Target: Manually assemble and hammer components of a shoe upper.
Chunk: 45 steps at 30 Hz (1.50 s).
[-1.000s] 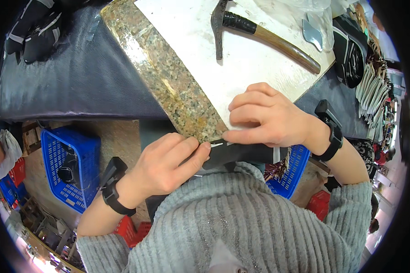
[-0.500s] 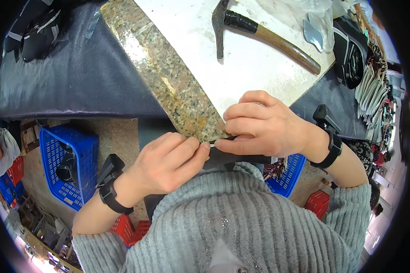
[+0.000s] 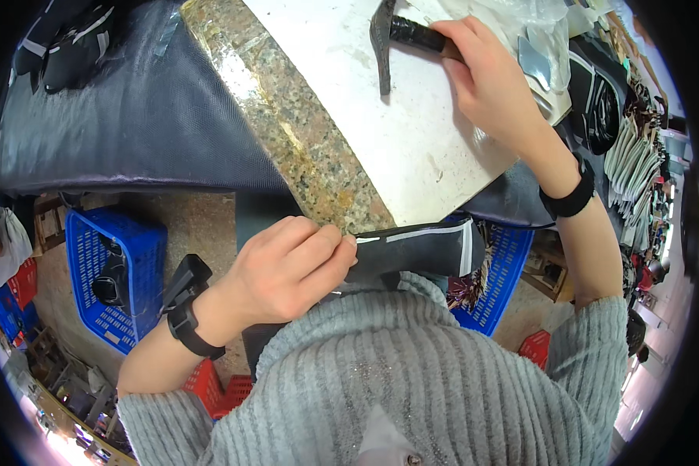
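My left hand (image 3: 291, 268) pinches the end of a black strip-like material piece with white edging (image 3: 419, 252), at the near end of a speckled granite slab (image 3: 303, 132). The piece stretches to the right in front of my body, and its right end is free. What lies between the left fingertips is mostly hidden. Further off, my right hand (image 3: 495, 81) is wrapped round the handle of a hammer (image 3: 415, 34). The hammer lies on a white board (image 3: 427, 155), its metal head pointing left; the wooden handle end is covered by the hand.
Behind the right hand are a clear plastic bag (image 3: 547, 35) and a shiny metal piece (image 3: 531, 62). Black pieces (image 3: 594, 101) and a stack of pale pieces (image 3: 633, 167) sit at the right. Blue baskets (image 3: 151, 260) stand below the table on both sides.
My right hand has let go of the black piece, moved up and away, and taken hold of the hammer handle. The left hand stays at the slab's near end, still pinching.
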Motion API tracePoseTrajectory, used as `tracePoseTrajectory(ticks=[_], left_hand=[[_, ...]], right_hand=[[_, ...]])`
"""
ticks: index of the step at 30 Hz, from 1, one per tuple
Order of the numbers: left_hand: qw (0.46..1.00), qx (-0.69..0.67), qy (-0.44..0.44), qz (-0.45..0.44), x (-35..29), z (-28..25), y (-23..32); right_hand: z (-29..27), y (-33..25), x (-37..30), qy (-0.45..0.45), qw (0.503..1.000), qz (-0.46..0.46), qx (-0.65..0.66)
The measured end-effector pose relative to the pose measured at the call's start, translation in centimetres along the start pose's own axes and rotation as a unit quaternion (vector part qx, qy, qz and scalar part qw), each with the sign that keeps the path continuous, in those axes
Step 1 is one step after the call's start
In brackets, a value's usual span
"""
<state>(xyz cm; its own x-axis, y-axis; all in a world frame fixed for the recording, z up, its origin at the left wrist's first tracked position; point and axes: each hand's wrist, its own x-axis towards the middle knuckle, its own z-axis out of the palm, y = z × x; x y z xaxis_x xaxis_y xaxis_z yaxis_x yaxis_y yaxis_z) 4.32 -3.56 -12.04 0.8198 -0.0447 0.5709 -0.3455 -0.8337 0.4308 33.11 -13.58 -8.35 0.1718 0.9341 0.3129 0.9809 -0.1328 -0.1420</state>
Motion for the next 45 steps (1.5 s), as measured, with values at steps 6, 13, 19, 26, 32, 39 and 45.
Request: tracePoseTrajectory(ticks=[6, 13, 19, 26, 32, 39, 45], left_hand=[[1.0, 0.01, 0.011, -0.023, -0.3, -0.1, 0.4], [1.0, 0.015, 0.012, -0.01, -0.1, 0.0, 0.2], [1.0, 0.017, 0.012, -0.005, 0.0, 0.0, 0.3], [1.0, -0.013, -0.017, -0.019, 0.1, -0.3, 0.8], [0.92, -0.225, 0.061, -0.316, -0.4, -0.8, 1.8], [0.992, -0.069, 0.027, -0.099, -1.1, -0.2, 1.0], [0.996, -0.044, 0.042, -0.067, -1.3, -0.2, 0.7]], right_hand=[[-4.4, -4.9, -4.7, -0.046, 0.99, -0.126, -0.034], [-7.3, -8.9, -5.7, -0.225, 0.969, -0.059, 0.087], [-7.5, -9.0, -5.7, -0.21, 0.972, -0.056, 0.092], [-7.6, -8.9, -6.3, -0.247, 0.962, -0.063, 0.096], [-7.0, -8.4, -6.8, -0.256, 0.961, -0.056, 0.084], [-7.1, -8.4, -6.8, -0.252, 0.963, -0.064, 0.075], [-7.3, -8.5, -6.2, -0.217, 0.967, -0.046, 0.122]])
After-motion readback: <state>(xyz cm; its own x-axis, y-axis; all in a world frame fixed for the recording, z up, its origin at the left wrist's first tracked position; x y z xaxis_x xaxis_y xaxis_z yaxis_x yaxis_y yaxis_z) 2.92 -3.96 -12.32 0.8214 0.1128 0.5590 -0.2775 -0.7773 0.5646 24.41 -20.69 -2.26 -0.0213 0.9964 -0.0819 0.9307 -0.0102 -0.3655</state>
